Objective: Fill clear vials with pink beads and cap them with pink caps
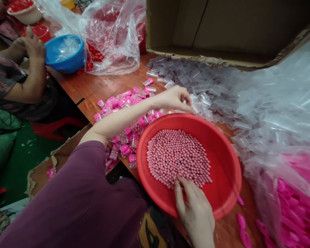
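Observation:
A red plastic basin [222, 144] sits in front of me, holding a heap of small pink beads [178, 156]. My right hand [196, 213] rests on the basin's near rim, its fingers bent down into the beads; whether it holds any is hidden. My left hand [174, 98] reaches over the basin's far rim to a pile of clear plastic vials [196, 82], its fingertips pinched together at a vial there. A spread of filled vials with pink caps [126, 117] lies left of the basin.
An open cardboard box [222, 31] stands at the back. Bags of pink caps [297, 206] lie at right, loose pink caps [241, 220] near the basin. Another person's hands [32, 46] work at far left beside a blue bowl [64, 55] and a bag of red caps [113, 34].

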`<move>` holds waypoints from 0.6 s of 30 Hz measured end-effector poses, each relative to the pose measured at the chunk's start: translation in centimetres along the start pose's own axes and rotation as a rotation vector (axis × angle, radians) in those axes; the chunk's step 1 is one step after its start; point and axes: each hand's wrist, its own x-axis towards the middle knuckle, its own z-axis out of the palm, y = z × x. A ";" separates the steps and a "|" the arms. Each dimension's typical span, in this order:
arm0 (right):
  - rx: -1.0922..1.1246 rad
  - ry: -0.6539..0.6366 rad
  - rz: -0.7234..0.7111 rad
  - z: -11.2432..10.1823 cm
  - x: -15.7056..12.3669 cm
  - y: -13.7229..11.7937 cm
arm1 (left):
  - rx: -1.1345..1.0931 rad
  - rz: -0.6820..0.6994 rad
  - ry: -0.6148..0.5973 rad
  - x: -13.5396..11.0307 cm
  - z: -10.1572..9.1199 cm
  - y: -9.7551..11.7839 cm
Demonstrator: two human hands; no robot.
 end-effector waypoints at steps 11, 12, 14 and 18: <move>-0.007 0.003 0.008 -0.1 0.2 -0.3 | 0.339 0.151 -0.426 -4.2 2.1 1.8; -0.011 0.000 0.009 -0.1 0.1 -0.3 | 0.303 0.124 -0.341 -3.1 1.4 1.2; -0.018 -0.007 0.007 -0.1 0.1 -0.2 | 0.302 0.013 -0.180 -0.9 0.3 -0.4; -0.012 0.000 0.013 -0.2 0.1 -0.3 | 0.345 -0.313 -0.137 2.3 0.4 -4.4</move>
